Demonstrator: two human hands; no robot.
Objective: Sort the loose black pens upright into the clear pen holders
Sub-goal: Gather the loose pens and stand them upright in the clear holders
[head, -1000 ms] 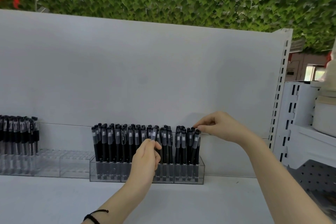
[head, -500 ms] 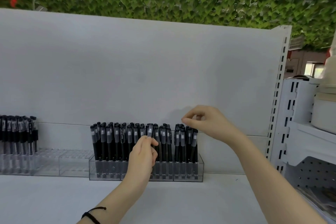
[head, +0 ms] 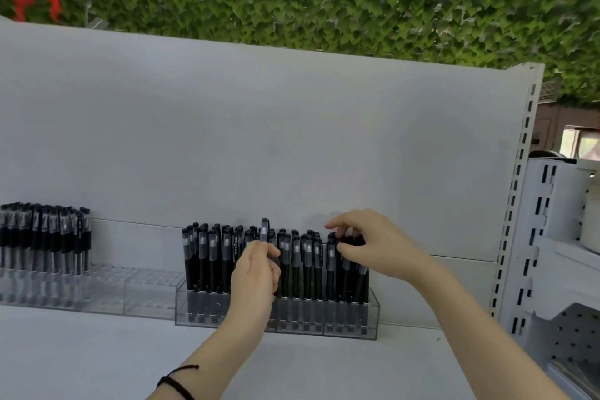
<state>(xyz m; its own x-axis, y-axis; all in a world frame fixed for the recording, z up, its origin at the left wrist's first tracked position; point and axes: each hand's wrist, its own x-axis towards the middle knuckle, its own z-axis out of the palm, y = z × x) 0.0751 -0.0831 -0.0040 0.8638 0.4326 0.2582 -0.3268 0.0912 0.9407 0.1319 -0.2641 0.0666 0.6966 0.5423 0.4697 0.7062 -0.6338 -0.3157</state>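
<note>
1. While the left hand (head: 256, 273) pinches one black clear-capped pen (head: 264, 232) upright, higher than its neighbours, the clear plastic pen holder (head: 372, 312) stands along the white shelf's (head: 97, 360) back edge.
2. Right hand (head: 376, 245) fingers curl round the rightmost black pens (head: 355, 286).
3. A second clear holder (head: 136, 289) sits leftward.

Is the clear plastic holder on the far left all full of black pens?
No, the far-left clear plastic holder has black pens only at its left end; the rest is bare.
</note>
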